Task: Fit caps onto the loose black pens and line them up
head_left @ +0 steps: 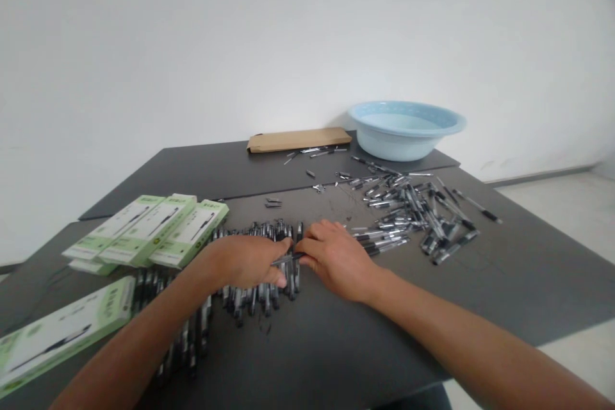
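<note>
Between my two hands a slim pen [287, 259] lies crosswise, blurred, with a dark part toward the right. My left hand [252, 261] has its thumb and fingers closed around the pen's left end. The fingertips of my right hand [334, 257] pinch its right end. Beneath and beside my left hand is a row of capped black pens [262, 298], laid side by side. Another group of black pens [185, 346] is partly hidden under my left forearm. Right of my right hand lies a loose heap of clear-barrelled pens [408, 205] with dark grips.
Green-and-white pen boxes [161, 221] are stacked at the left, with another box [67, 333] nearer me. At the back stand a flat brown cardboard piece [300, 139] and a light blue basin [403, 141]. Small dark caps [273, 203] lie mid-table. A seam crosses the dark table [365, 346].
</note>
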A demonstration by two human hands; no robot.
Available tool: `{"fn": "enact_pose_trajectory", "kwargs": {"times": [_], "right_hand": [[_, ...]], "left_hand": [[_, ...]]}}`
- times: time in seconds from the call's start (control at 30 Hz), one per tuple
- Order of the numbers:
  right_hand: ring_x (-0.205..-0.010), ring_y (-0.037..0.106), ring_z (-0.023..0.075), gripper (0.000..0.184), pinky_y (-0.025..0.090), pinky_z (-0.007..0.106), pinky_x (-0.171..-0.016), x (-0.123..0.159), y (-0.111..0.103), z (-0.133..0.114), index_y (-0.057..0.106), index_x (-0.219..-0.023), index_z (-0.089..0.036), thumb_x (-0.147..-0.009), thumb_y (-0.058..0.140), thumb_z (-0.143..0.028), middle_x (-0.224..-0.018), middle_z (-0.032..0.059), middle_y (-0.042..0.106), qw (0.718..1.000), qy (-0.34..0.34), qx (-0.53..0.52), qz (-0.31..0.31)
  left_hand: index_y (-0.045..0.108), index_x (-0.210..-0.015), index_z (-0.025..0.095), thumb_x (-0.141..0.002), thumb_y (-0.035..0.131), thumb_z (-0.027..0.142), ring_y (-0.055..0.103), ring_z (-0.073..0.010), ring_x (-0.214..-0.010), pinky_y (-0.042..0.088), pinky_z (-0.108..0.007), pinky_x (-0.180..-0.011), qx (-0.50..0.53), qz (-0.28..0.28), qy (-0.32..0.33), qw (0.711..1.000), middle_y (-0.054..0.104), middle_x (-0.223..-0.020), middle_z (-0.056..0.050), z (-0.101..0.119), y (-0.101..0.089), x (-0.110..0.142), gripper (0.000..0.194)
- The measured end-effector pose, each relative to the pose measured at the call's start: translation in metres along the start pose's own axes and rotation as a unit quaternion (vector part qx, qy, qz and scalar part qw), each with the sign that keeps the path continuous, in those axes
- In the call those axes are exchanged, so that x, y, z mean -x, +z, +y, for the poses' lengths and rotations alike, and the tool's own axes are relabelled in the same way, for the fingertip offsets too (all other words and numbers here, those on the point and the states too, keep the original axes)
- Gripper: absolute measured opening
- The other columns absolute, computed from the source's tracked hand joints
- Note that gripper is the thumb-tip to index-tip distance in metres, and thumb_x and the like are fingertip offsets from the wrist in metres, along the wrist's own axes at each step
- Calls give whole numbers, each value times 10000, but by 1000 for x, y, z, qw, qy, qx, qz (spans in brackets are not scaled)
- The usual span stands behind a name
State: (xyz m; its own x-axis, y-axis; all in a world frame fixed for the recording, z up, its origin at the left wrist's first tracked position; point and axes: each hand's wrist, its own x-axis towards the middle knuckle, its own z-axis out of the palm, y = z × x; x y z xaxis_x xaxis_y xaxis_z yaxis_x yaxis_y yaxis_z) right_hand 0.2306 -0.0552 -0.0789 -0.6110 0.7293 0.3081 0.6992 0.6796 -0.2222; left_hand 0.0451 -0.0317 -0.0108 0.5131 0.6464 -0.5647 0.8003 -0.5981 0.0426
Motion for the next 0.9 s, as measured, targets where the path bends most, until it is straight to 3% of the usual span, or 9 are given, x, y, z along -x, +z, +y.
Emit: {"fn": "enact_pose_trajectory", "kwargs": {"times": [0.13,0.23,0.5,0.7,0.9], "right_hand": [[-858,439,196,166,309,305,-697,0,5,-1,634,-957,-229,-873,541,-338,-900,49,520,999,32,16,8],[-845,456,192,177,322,298,-703,1,6,6,633,-981,-224,-887,518,-322,-859,51,523,999,45,29,5],[-848,488,203,206,334,305,-738,-5,4,30,612,-1008,-207,-923,444,-289,-840,60,560,994,44,99,-5],[-863,493,208,191,338,311,-732,-19,2,27,611,-1008,-196,-910,454,-245,-877,73,560,991,-4,124,-38],[-884,523,215,215,373,323,-743,-46,8,20,617,-982,-189,-920,419,-247,-908,81,578,987,-62,135,-68]], "left_hand": [[186,-1452,106,-861,441,499,469,-286,-1207,386,-346,-946,13,-5,-23,1000,439,-1378,-191,-10,-2,8,754],[127,-1463,103,-874,407,511,463,-281,-1214,371,-351,-962,25,2,-21,999,419,-1392,-191,-13,-3,15,770],[99,-1471,171,-858,397,575,444,-299,-1228,369,-382,-967,23,-7,-16,1000,385,-1417,-167,-9,2,25,792],[101,-1471,173,-847,416,581,459,-301,-1214,381,-370,-944,29,9,0,1000,385,-1416,-167,-11,4,29,809],[70,-1464,104,-863,360,584,399,-271,-1264,325,-324,-991,13,19,23,999,275,-1464,-184,-14,2,30,822]]}}
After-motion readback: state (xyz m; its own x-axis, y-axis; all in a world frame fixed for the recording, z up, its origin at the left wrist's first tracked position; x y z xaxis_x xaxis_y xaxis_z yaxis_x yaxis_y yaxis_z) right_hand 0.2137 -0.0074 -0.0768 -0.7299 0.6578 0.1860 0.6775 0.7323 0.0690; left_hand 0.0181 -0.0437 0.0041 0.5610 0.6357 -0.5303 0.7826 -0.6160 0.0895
